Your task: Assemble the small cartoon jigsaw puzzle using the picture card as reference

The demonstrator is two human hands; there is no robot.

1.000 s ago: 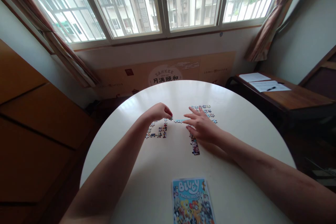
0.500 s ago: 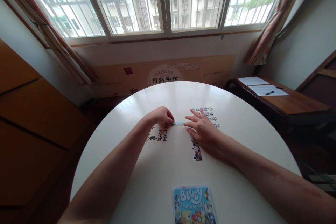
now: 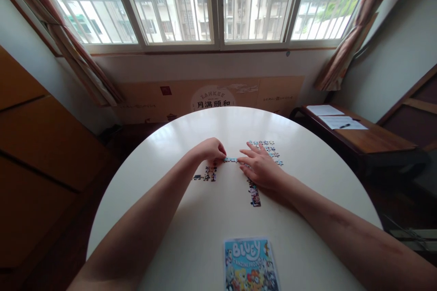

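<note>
A home, apparently, was shown.
A barred window [image 3: 217, 13] at the top was flanked by gathered curtains [image 3: 73, 52]; apartment-like buildings [image 3: 184, 4] were seen outside. Wooden panelling [image 3: 37, 145] was set at left, a round white table [image 3: 201, 236] at centre.

My left hand [image 3: 210, 149] and right hand [image 3: 261, 167]: both bare, slim tapering fingers [image 3: 247, 153]. Left arm [image 3: 146, 223], left of the Bluey cover [image 3: 251, 259]: bare, widens toward elbow. Right arm [image 3: 314, 204], right of same cover: bare too, faint forearm mark [image 3: 392, 250], too blurry to identify.
</note>
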